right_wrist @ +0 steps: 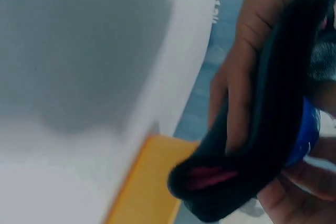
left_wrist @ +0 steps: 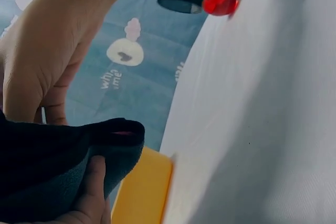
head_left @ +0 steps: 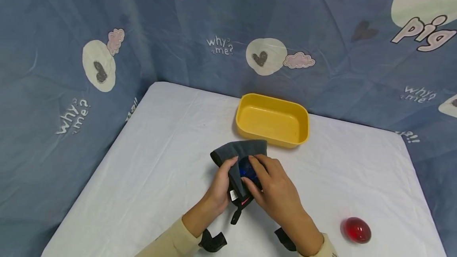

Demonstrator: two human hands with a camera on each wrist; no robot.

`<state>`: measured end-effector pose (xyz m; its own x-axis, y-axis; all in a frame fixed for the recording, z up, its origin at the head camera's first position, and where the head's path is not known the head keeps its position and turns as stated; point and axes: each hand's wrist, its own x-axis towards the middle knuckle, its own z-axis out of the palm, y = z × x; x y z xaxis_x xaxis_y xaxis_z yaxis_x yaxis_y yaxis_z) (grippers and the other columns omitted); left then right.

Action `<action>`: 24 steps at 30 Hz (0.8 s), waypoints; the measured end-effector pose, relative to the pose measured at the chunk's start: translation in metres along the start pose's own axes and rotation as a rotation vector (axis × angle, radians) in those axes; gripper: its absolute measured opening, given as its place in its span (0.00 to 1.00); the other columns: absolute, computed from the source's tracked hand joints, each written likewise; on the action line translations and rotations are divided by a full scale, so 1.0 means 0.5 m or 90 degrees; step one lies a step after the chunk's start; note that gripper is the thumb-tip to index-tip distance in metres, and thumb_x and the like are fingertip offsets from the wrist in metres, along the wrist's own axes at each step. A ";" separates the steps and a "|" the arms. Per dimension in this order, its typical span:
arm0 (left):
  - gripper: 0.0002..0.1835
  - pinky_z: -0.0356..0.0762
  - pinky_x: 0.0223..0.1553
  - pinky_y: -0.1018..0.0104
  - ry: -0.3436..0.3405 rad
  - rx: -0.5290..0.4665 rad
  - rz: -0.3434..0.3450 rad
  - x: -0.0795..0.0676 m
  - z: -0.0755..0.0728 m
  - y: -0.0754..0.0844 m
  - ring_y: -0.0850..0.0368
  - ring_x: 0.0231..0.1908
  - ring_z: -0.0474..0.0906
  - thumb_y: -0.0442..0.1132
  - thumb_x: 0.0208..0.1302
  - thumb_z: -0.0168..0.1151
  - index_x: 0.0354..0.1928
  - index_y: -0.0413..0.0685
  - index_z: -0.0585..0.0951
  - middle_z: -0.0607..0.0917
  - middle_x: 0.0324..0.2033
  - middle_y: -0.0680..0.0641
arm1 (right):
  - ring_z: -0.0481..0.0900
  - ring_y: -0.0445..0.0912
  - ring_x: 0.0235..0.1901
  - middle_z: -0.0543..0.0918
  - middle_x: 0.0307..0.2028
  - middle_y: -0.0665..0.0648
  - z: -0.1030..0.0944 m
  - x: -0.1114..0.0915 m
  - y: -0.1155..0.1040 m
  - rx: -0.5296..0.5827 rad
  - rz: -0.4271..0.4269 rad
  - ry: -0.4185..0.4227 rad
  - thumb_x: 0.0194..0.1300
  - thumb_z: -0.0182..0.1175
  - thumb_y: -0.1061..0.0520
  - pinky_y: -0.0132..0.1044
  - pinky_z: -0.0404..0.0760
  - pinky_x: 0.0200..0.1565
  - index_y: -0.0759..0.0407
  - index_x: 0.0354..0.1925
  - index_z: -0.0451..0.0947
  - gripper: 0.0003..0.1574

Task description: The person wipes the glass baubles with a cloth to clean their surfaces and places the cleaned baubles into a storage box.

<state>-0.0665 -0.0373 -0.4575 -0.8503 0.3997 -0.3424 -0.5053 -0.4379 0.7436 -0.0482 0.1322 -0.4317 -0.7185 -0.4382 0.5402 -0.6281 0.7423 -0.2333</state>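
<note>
Over the middle of the table, my left hand [head_left: 217, 188] grips a dark grey cloth [head_left: 240, 149] with black edging, its thumb on the near face. A black hanging loop [head_left: 236, 214] and a small white label [head_left: 233, 195] show at the cloth's lower end. My right hand [head_left: 282, 191] holds a shiny blue ball [head_left: 245, 168] against the cloth, thumb and fingers on either side of it. In the right wrist view the blue ball [right_wrist: 308, 132] is partly hidden behind the folded cloth [right_wrist: 281, 93], and pink shows inside the fold.
A yellow rectangular tub [head_left: 273, 119] stands just beyond the hands, at the table's back edge. Off to the right lies a glossy red ball [head_left: 357, 230] on the white tablecloth [head_left: 143, 193]. Blue printed fabric [head_left: 200, 19] hangs behind the table.
</note>
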 end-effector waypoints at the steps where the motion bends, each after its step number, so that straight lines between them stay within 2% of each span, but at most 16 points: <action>1: 0.35 0.74 0.57 0.66 0.004 0.003 0.001 0.001 0.000 0.000 0.56 0.55 0.74 0.57 0.78 0.45 0.74 0.39 0.62 0.73 0.62 0.43 | 0.80 0.58 0.52 0.80 0.55 0.66 0.005 -0.001 0.000 0.003 0.008 0.010 0.76 0.63 0.44 0.50 0.84 0.53 0.69 0.62 0.79 0.32; 3: 0.36 0.74 0.58 0.65 0.011 0.012 0.004 0.002 0.000 -0.001 0.55 0.56 0.74 0.57 0.78 0.45 0.76 0.39 0.60 0.72 0.64 0.41 | 0.82 0.57 0.50 0.81 0.52 0.66 0.014 -0.002 0.000 0.008 0.031 0.030 0.78 0.59 0.41 0.49 0.85 0.51 0.70 0.60 0.79 0.34; 7: 0.37 0.70 0.65 0.62 0.015 0.021 0.016 0.003 0.002 -0.006 0.52 0.63 0.71 0.55 0.78 0.44 0.78 0.37 0.57 0.68 0.70 0.38 | 0.82 0.53 0.37 0.81 0.40 0.63 0.029 -0.006 0.004 0.013 0.087 0.077 0.74 0.63 0.38 0.46 0.87 0.39 0.72 0.51 0.80 0.35; 10: 0.37 0.70 0.67 0.60 0.017 0.018 0.024 0.002 0.004 -0.010 0.51 0.65 0.71 0.54 0.79 0.45 0.77 0.33 0.59 0.70 0.70 0.37 | 0.79 0.51 0.29 0.79 0.32 0.61 0.037 -0.007 0.006 -0.005 0.126 0.099 0.74 0.63 0.36 0.45 0.84 0.30 0.72 0.42 0.80 0.36; 13: 0.36 0.74 0.64 0.62 0.023 0.019 0.027 0.000 0.005 -0.011 0.53 0.61 0.76 0.54 0.78 0.46 0.74 0.31 0.64 0.76 0.65 0.39 | 0.73 0.49 0.23 0.75 0.26 0.58 0.041 -0.005 0.004 -0.039 0.168 0.083 0.74 0.62 0.34 0.42 0.78 0.24 0.69 0.33 0.79 0.37; 17: 0.36 0.72 0.65 0.62 0.025 0.022 0.017 -0.001 0.006 -0.012 0.54 0.61 0.76 0.55 0.78 0.46 0.73 0.31 0.65 0.77 0.63 0.41 | 0.69 0.47 0.20 0.71 0.23 0.55 0.041 -0.004 0.003 -0.071 0.213 0.028 0.68 0.67 0.37 0.39 0.72 0.22 0.65 0.26 0.75 0.34; 20: 0.38 0.69 0.68 0.61 0.025 0.020 0.006 0.000 0.004 -0.011 0.52 0.63 0.73 0.55 0.78 0.46 0.77 0.34 0.60 0.73 0.67 0.40 | 0.72 0.48 0.23 0.74 0.26 0.56 0.037 -0.008 0.002 -0.063 0.215 0.004 0.66 0.70 0.36 0.40 0.75 0.24 0.66 0.29 0.78 0.33; 24: 0.40 0.63 0.71 0.56 0.019 0.001 0.003 0.003 -0.001 0.000 0.48 0.68 0.65 0.57 0.78 0.45 0.80 0.40 0.52 0.63 0.73 0.38 | 0.80 0.52 0.36 0.82 0.40 0.61 0.023 -0.017 -0.001 -0.045 0.157 -0.023 0.64 0.73 0.38 0.46 0.84 0.39 0.69 0.51 0.80 0.37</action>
<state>-0.0676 -0.0369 -0.4583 -0.8567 0.3734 -0.3560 -0.5012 -0.4387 0.7459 -0.0453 0.1299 -0.4458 -0.8583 -0.2571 0.4441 -0.4116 0.8617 -0.2967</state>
